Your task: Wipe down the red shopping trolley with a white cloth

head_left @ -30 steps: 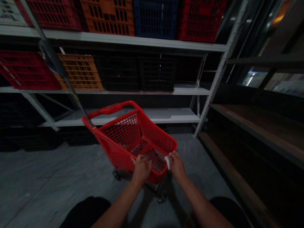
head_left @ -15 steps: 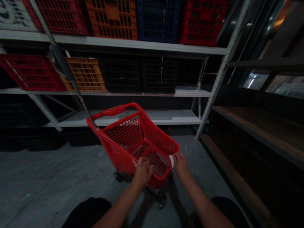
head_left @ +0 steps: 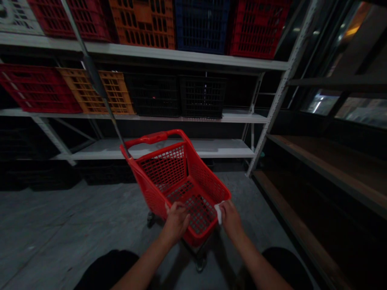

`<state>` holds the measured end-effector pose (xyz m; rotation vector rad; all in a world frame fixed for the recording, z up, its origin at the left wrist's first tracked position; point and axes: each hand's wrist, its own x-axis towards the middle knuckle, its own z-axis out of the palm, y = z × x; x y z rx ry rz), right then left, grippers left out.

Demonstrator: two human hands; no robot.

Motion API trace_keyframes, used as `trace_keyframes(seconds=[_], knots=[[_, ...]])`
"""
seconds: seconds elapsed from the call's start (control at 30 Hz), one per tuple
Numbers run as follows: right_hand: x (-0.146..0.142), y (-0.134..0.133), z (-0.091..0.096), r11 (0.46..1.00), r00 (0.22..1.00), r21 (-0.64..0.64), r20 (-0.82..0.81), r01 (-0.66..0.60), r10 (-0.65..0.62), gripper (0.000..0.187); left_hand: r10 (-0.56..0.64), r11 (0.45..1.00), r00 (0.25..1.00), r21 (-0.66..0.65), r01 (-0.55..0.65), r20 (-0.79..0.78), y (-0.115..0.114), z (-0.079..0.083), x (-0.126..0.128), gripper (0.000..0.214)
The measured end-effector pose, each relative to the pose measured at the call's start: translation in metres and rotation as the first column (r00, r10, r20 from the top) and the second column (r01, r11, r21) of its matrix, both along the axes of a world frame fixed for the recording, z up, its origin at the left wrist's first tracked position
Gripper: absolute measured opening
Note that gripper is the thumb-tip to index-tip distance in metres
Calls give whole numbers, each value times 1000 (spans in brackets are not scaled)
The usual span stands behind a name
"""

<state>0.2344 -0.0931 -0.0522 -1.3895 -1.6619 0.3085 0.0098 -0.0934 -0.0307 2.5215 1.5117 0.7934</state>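
Observation:
A red plastic shopping cart [head_left: 151, 195] with latticed walls stands on the floor before me, its near end turned toward me. My left hand [head_left: 175, 221] is closed over the cart's left rim near that end, the thumb outside and the fingers curled inward. In my right hand [head_left: 231, 218], at the near right corner, a crumpled white cloth or tissue [head_left: 219, 211] is pinched against the rim. A grey pole [head_left: 114, 121] with a dark thicker section rises from the cart's handle end. The basket holds nothing that I can see.
Behind the cart, a white metal rack [head_left: 238, 149] carries red, orange, blue and black crates, such as an orange crate [head_left: 104, 90]. Dark shelves with wooden edges [head_left: 317, 161] run along the right. My knees show at the bottom on grey concrete floor [head_left: 36, 225].
The cart has turned a little, its handle end and pole shifting right. My left hand has moved slightly left and down along the rim, and more of the white cloth shows at my right hand.

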Motion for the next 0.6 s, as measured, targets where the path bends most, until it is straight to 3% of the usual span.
trace_keyframes(seconds=[0.13, 0.33, 0.4, 0.47, 0.6], knots=[[17, 20, -3, 996, 996, 19, 6, 87, -87, 15, -9, 1000, 1000, -24, 9, 10, 10, -2, -5, 32], [-41, -22, -5, 993, 993, 15, 7, -116, 115, 16, -109, 993, 994, 44, 108, 10, 28, -6, -25, 35], [-49, -25, -3, 987, 987, -4, 14, -158, 158, 17, -157, 986, 988, 65, 156, -1, 33, -6, -33, 36], [-42, -14, 1, 991, 991, -36, 42, -125, 127, 17, -184, 981, 982, 57, 186, -26, 36, -4, -40, 35], [-3, 23, 7, 998, 996, -36, 73, 55, -52, 17, -190, 981, 977, 13, 193, -96, 41, 3, -53, 35]])
